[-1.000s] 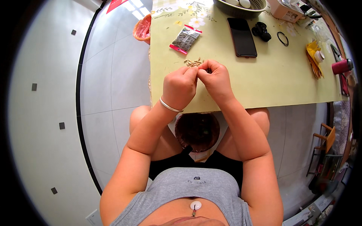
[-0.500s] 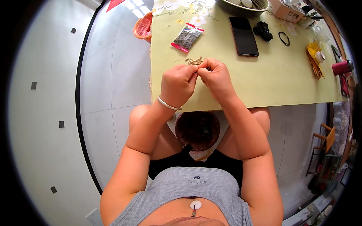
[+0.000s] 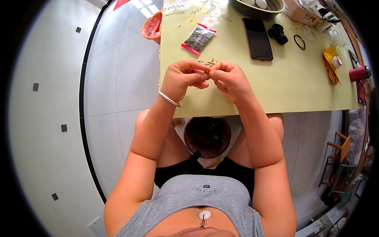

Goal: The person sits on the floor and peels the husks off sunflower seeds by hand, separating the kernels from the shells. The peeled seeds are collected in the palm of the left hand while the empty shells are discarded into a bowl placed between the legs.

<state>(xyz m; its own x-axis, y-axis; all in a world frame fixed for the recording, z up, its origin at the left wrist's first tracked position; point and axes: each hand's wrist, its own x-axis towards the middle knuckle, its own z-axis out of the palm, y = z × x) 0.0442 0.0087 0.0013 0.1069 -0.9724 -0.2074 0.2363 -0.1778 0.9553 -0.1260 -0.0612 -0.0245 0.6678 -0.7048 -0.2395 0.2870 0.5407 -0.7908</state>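
My left hand (image 3: 187, 76) and my right hand (image 3: 229, 77) meet fingertip to fingertip above the table's near edge. Thumb and forefinger of each are pinched together, and something small and dark, mostly covered by the fingers, sits between them. The left hand's other fingers are loosely curled; a pale bangle (image 3: 169, 99) circles that wrist. Just beyond the fingertips lies a small pile of pale, elongated seeds (image 3: 207, 62), partly hidden by my hands. Farther back rests a clear packet (image 3: 199, 38) with pink ends and dark contents.
On the yellow-green table (image 3: 292, 87) lie a black phone (image 3: 257, 38), a black gadget (image 3: 278, 34) and a black loop (image 3: 299, 42). A basket (image 3: 258, 12) holds white round things at the back. Between my knees stands a dark, lined bin (image 3: 207, 134); an orange bin (image 3: 152, 27) is beyond the left edge.
My left hand has turned and loosened, its lower fingers uncurling from a tighter fist. Both hands' fingertips still meet at nearly the same place. The view has shifted slightly.
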